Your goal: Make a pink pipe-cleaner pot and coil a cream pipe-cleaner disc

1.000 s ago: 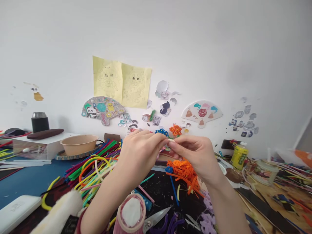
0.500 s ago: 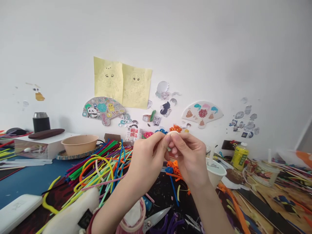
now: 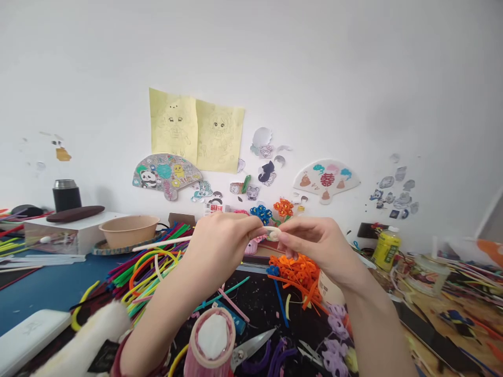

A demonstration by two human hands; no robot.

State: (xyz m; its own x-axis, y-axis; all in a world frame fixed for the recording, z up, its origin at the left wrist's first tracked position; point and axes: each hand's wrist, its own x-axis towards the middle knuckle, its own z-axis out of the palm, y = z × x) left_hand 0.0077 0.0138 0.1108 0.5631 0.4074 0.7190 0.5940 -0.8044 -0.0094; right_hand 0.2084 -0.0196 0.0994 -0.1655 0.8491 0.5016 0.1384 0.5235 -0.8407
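Observation:
A cream-white pipe cleaner (image 3: 162, 243) is pinched between both hands in the middle of the view. Its straight tail sticks out leftward behind my left hand (image 3: 223, 238), whose thumb and fingers close on it. My right hand (image 3: 316, 243) grips the other end, where the stem curves into a small bent loop between the fingertips. Behind and below the hands lie a heap of bent orange pipe cleaners (image 3: 302, 272), a blue pipe-cleaner flower (image 3: 261, 213) and an orange flower bunch (image 3: 283, 208).
A pink-sided round container (image 3: 210, 361) stands near the front, beside scissors (image 3: 253, 348) and purple pipe-cleaner pieces (image 3: 277, 356). Lilac loops (image 3: 336, 340) lie by my right forearm. At left are colourful loose stems (image 3: 173, 262), a tan bowl (image 3: 129, 230) and a white case (image 3: 33, 340). A yellow bottle (image 3: 386, 248) stands right.
My hands have moved apart and slightly down; the pipe cleaner's tail and bent loop now show. The right forearm has shifted right, uncovering the lilac loops and more orange pieces.

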